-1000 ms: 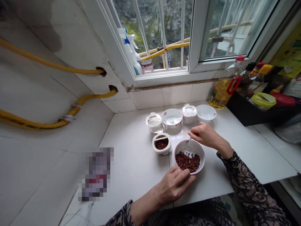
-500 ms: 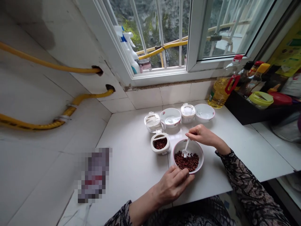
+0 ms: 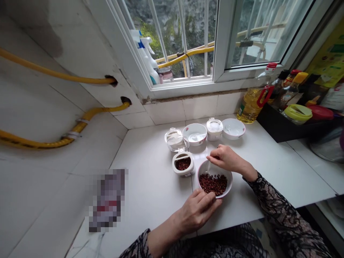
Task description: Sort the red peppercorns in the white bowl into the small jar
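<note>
Head view: right hand (image 3: 225, 159) grip narrow on spoon (image 3: 208, 166), mostly hidden; left hand (image 3: 197, 211) clasps bowl (image 3: 228, 175) of peppercorns (image 3: 212, 184).

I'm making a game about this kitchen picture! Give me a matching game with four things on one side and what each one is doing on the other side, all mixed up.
Things:
1. Right hand
2. Left hand
3. Plastic bottle of cooking oil
4. Small white flip-lid tub

What they are doing:
A. Standing open, with dark red peppercorns inside
B. Holding a white spoon in the bowl
C. Touching the front edge of the white bowl
D. Standing near the window, with a red handle

Right pairs: 1-B, 2-C, 3-D, 4-A
</note>
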